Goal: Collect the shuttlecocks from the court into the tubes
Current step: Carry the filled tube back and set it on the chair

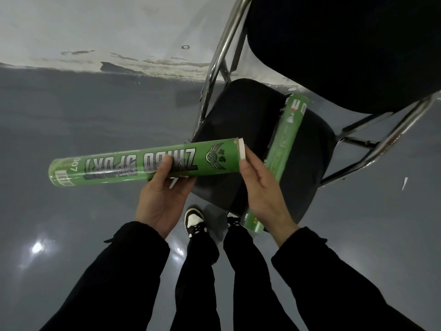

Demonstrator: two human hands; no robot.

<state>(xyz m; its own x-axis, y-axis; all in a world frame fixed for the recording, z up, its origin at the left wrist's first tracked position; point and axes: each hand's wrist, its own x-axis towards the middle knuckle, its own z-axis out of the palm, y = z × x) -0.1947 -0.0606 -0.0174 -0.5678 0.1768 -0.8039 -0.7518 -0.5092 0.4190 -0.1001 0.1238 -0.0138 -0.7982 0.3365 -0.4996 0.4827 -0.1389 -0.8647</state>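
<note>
A long green shuttlecock tube (114, 164) lies level in front of me, held near its middle from below by my left hand (162, 199). At the tube's right end sits a white cap (241, 149), a little apart from the rim, and my right hand (261, 187) has its fingertips on that cap. A second green tube (284, 139) lies lengthwise on the black chair seat (241, 111), partly behind my right hand. No shuttlecock shows in this view.
The folding chair has a chrome frame (224, 46) and a black backrest (346, 44) at upper right. Grey glossy floor (83, 115) meets a pale wall at the top. My feet (194, 222) stand just before the chair. A small white scrap (404, 183) lies at right.
</note>
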